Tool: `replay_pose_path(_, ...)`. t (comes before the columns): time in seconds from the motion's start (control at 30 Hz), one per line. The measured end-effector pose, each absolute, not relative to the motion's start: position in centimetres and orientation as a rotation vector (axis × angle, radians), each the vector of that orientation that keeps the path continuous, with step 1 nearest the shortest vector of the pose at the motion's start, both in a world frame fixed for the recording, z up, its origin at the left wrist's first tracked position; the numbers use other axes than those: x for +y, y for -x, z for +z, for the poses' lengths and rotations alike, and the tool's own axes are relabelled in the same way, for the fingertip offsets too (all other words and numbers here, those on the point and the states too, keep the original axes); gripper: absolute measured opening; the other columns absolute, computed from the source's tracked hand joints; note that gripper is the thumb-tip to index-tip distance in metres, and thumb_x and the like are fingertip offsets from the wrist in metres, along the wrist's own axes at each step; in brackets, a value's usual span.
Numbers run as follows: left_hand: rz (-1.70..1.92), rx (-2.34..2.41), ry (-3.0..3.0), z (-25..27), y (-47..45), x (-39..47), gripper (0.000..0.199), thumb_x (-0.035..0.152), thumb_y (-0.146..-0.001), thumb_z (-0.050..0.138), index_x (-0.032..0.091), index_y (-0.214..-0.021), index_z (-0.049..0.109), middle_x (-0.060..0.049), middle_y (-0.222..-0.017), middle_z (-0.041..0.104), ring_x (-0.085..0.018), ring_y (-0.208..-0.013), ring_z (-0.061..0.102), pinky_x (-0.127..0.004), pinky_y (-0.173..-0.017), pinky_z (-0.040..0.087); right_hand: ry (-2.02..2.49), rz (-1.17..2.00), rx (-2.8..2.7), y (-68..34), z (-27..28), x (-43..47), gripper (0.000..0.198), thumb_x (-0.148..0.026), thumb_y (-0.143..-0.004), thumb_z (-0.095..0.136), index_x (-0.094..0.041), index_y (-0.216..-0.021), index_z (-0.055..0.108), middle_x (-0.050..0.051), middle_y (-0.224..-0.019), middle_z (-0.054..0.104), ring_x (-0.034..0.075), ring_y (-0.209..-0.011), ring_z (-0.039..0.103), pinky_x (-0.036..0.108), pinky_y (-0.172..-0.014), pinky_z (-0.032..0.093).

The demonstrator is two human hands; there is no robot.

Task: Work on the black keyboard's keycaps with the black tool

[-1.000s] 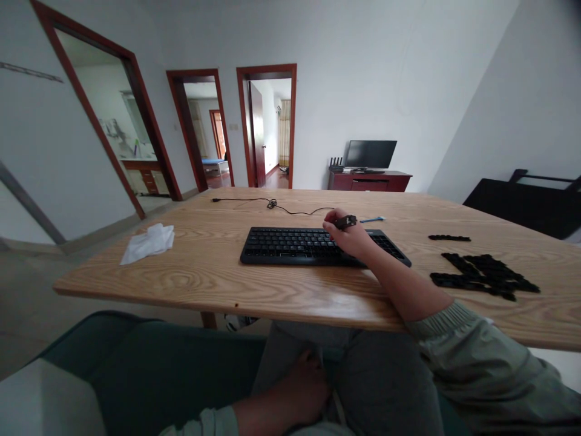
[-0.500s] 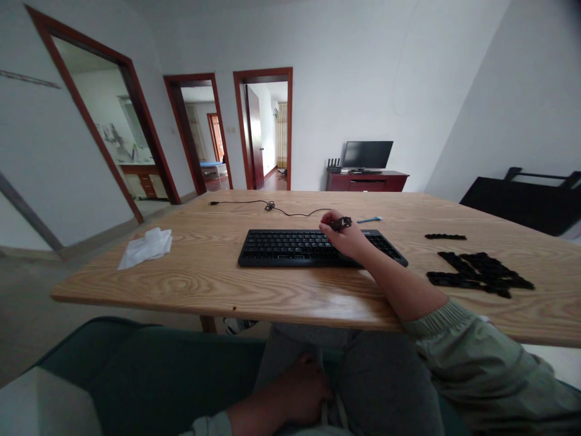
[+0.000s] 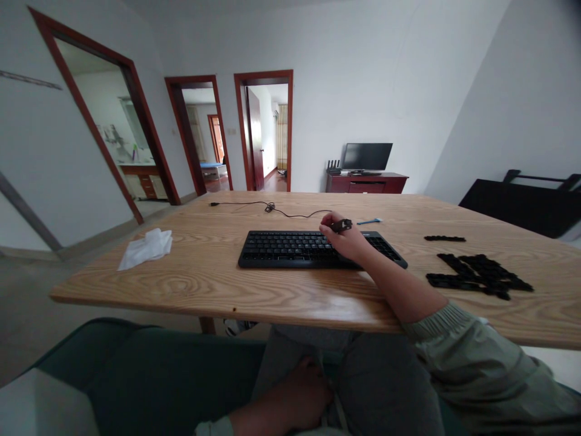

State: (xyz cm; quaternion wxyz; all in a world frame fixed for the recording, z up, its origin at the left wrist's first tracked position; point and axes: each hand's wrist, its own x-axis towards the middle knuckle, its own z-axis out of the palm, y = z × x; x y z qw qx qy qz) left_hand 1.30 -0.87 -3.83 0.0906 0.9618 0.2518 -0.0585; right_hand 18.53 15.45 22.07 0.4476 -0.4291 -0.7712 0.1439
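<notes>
The person's right hand (image 3: 345, 242) rests over the right-middle part of a black keyboard (image 3: 290, 248), its fingers pinched around a small dark piece (image 3: 341, 226) held just above the upper key rows; it looks like a keycap or a small puller, though it is too small to tell which. The left hand (image 3: 305, 399) lies loosely curled in the person's lap below the tabletop (image 3: 190, 281), holding nothing that shows.

The small piece is judged light, rigid plastic, smooth enough to slip from a loose pinch, so a fingertip grip on its two opposite sides suits it best. The keyboard is flat, stiff and fairly light, likely to slide on the wood if pushed from one end; its long edges offer the safest hold. Its thin cable (image 3: 272, 209) trails toward the far-left of the tabletop with a small knot of slack, and could snag if the keyboard is dragged.

To the right, well apart from the keyboard, lies a heap of loose black keycaps (image 3: 481, 275) with a short black row (image 3: 445, 238) beyond it; these would scatter easily if brushed by a sleeve. A small blue tool (image 3: 368, 221) sits just behind the keyboard's right end. A crumpled white cloth (image 3: 147, 247) lies near the left edge. Bare wood between the keyboard and the near edge gives the forearm open room, and the stretch between keyboard and cloth is open too.
</notes>
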Motion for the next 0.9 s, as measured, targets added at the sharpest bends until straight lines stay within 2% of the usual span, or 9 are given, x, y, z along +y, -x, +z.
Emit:
replay_pose_path(0.2, -0.169, 0.848, -2.901, -4.7, -1.7, -0.9, 0.014, 0.028, -0.08, 0.067, 0.018, -0.088, 0.072, -0.01, -0.086, 0.074, -0.028, -0.094, 0.065, -0.046, -0.095, 0.042, 1.071, 0.553, -1.762, -18.2, 22.3, 15.2, 0.022, -0.041, -0.086, 0.055, -0.021, -0.095, 0.054, 0.003, -0.086, 0.061, 0.017, -0.068, 0.062, 0.029, -0.058, 0.047)
replay_pose_path(0.3, -0.132, 0.828, -2.94, -5.1, -1.6, -0.9, 0.014, 0.028, -0.083, 0.064, 0.019, -0.088, 0.072, -0.009, -0.084, 0.074, -0.027, -0.089, 0.065, -0.045, -0.092, 0.042, 1.018, 0.619, -1.746, -18.0, 22.4, 14.9, 0.03, -0.049, -0.09, 0.05, -0.021, -0.099, 0.054, 0.004, -0.091, 0.061, 0.014, -0.065, 0.062, 0.028, -0.054, 0.048)
replay_pose_path(0.4, -0.101, 0.795, -2.962, -4.8, -1.3, -1.0, 0.014, 0.027, -0.085, 0.063, 0.017, -0.088, 0.072, -0.009, -0.084, 0.074, -0.026, -0.089, 0.066, -0.044, -0.092, 0.042, 0.985, 0.695, -1.791, -17.8, 22.5, 14.6, 0.037, -0.056, -0.094, 0.043, -0.021, -0.099, 0.053, 0.001, -0.08, 0.06, 0.012, -0.055, 0.056, 0.026, -0.05, 0.046)
replay_pose_path(0.47, -0.094, 0.785, -2.941, -4.3, -1.2, -1.1, 0.012, 0.026, -0.084, 0.063, 0.017, -0.087, 0.071, -0.008, -0.085, 0.074, -0.026, -0.091, 0.066, -0.044, -0.094, 0.042, 0.968, 0.772, -1.827, -17.6, 22.5, 14.3, 0.034, -0.053, -0.094, 0.046, -0.021, -0.097, 0.054, 0.001, -0.075, 0.061, 0.011, -0.055, 0.056, 0.025, -0.05, 0.046)
replay_pose_path(0.6, -0.095, 0.775, -2.867, -2.9, -1.1, -1.2, 0.012, 0.025, -0.083, 0.064, 0.018, -0.09, 0.07, -0.007, -0.09, 0.074, -0.026, -0.097, 0.065, -0.045, -0.1, 0.04, 0.981, 0.806, -1.921, -17.2, 22.5, 13.7, 0.02, -0.039, -0.086, 0.059, -0.021, -0.095, 0.058, 0.001, -0.08, 0.064, 0.012, -0.061, 0.06, 0.023, -0.052, 0.048)
replay_pose_path(0.8, -0.16, 0.752, -2.835, -1.9, -0.9, -1.3, 0.016, 0.027, -0.08, 0.065, 0.017, -0.092, 0.069, -0.009, -0.091, 0.073, -0.026, -0.099, 0.065, -0.046, -0.104, 0.038, 0.945, 0.854, -1.94, -16.8, 22.4, 13.2, 0.024, -0.035, -0.079, 0.066, -0.021, -0.098, 0.062, 0.001, -0.084, 0.065, 0.012, -0.064, 0.061, 0.024, -0.055, 0.051)
replay_pose_path(0.9, -0.12, 0.738, -2.714, -2.0, -1.0, -1.3, 0.017, 0.024, -0.081, 0.061, 0.017, -0.093, 0.069, -0.011, -0.093, 0.073, -0.03, -0.103, 0.064, -0.051, -0.106, 0.037, 0.966, 0.906, -1.868, -16.7, 22.5, 13.2, 0.023, -0.037, -0.079, 0.065, -0.021, -0.096, 0.062, 0.003, -0.085, 0.065, 0.014, -0.069, 0.063, 0.025, -0.055, 0.051)
